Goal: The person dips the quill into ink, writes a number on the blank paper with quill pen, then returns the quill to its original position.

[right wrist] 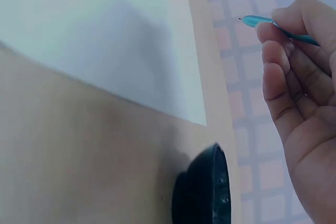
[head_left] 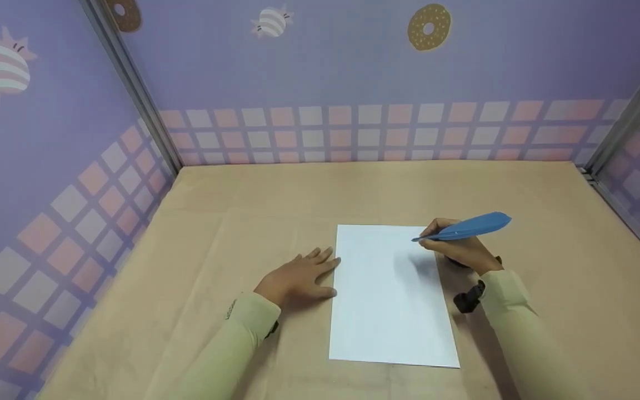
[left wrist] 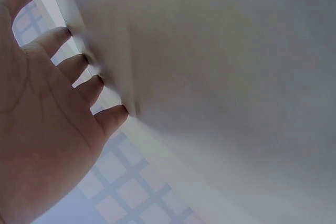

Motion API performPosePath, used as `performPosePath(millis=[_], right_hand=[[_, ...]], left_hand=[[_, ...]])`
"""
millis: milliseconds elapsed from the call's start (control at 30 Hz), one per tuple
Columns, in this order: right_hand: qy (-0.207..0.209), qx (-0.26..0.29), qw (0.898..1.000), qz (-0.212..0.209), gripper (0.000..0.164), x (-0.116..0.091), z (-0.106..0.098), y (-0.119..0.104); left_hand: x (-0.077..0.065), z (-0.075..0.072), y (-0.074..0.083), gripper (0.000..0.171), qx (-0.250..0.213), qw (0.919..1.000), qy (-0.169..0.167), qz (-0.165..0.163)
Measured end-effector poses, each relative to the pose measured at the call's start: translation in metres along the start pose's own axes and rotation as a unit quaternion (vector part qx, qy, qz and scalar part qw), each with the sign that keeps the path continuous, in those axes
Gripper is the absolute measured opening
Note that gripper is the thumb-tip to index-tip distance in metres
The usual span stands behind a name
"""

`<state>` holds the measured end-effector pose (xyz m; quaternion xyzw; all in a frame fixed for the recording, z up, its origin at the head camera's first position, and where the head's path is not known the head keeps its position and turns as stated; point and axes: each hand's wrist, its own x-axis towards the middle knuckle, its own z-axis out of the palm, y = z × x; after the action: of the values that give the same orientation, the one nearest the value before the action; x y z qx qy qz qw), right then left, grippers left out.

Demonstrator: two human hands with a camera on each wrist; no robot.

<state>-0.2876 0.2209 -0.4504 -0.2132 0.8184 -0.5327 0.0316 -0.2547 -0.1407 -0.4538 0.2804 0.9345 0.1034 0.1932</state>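
Note:
A blue feather pen (head_left: 475, 226) is pinched between the thumb and fingers of my right hand (head_left: 464, 251). Its tip hangs above the upper right part of a blank white sheet of paper (head_left: 384, 311), and a shadow falls below it. The right wrist view shows the pen's teal tip (right wrist: 254, 21) clear of the sheet. My left hand (head_left: 298, 280) rests on the table with its fingers spread, the fingertips at the paper's left edge. In the left wrist view, the fingers (left wrist: 73, 69) are extended against the surface.
A dark, bowl-shaped object (right wrist: 202, 187) stands on the table near the paper's right edge, mostly hidden under my right hand in the head view. The table (head_left: 242, 194) has a tan covering. Purple patterned walls (head_left: 331, 66) rise behind and at both sides, with metal corner posts (head_left: 136, 89).

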Motion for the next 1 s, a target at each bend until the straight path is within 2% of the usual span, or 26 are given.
performPosePath(millis=[200, 500, 767, 1000], right_hand=[[0.000, 0.012, 1.000, -0.018, 0.016, 0.003, 0.006, 0.003], [0.002, 0.016, 1.000, -0.014, 0.017, 0.006, 0.014, 0.004], [0.021, 0.016, 1.000, -0.013, 0.020, 0.011, 0.022, 0.003], [0.050, 0.019, 0.999, -0.007, 0.016, 0.013, 0.029, 0.005]], left_hand=[[0.001, 0.000, 0.000, 0.074, 0.002, 1.0000, 0.000, 0.002], [-0.001, 0.000, 0.000, 0.073, -0.005, 1.0000, 0.005, 0.002], [-0.001, 0.000, -0.001, 0.074, -0.001, 1.0000, 0.001, -0.007], [0.000, 0.000, 0.000, 0.073, -0.007, 1.0000, -0.001, -0.002]])
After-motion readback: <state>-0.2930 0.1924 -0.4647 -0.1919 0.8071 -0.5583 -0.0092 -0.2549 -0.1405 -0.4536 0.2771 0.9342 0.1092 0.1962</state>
